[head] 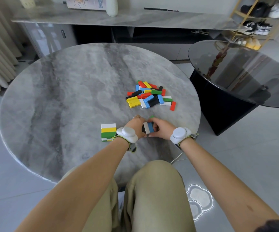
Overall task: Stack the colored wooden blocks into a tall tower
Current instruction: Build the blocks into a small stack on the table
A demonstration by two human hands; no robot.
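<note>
My knees sit low. Both hands' fingers (152, 135) squeeze 3 blocks (148, 128) w/ little tower (108, 132) left on bench (68, 91).

A round grey marble table (68, 91) fills the middle of the frame. On it, right of centre, lies a loose pile (149, 96) of red, yellow, blue, green, black and white blocks, with 1 red block (173, 106) lying just off its lower right edge. Lower down, near the table's near edge, stands a short stack (108, 132) (white on top, then yellow, then green, with more layers below). Both hands rest on the tabletop just right of the stack.
</note>
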